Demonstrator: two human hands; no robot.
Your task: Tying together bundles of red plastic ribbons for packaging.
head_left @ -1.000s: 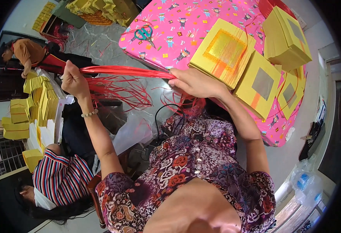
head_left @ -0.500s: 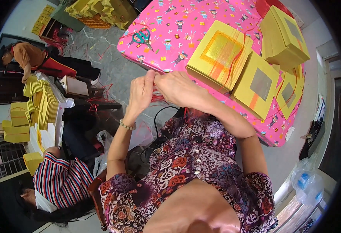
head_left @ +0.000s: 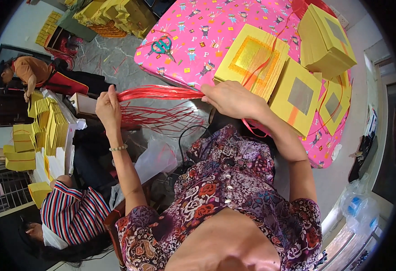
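Observation:
A bundle of thin red plastic ribbon strands [head_left: 162,92] stretches between my two hands, in front of the pink table's near left edge. My left hand [head_left: 109,108] is closed on one end, and more loose strands hang below it. My right hand [head_left: 234,100] is closed round the other end, beside the stacks of yellow paper. A short red loop of ribbon dangles under my right wrist. The nearest stack of yellow paper [head_left: 231,74] carries a gold square and has red ribbon lying across it.
A pink printed cloth [head_left: 193,27] covers the table, with green-handled scissors [head_left: 162,46] on it. More yellow stacks [head_left: 299,97] stand at the right. On the left, two other people sit or stand by a table piled with folded yellow paper [head_left: 49,118]. A clear plastic bag [head_left: 155,158] lies below my left forearm.
My hands were together at the table edge. My left hand has moved far to the left, drawing the red strands out between both hands; my right hand has shifted slightly right.

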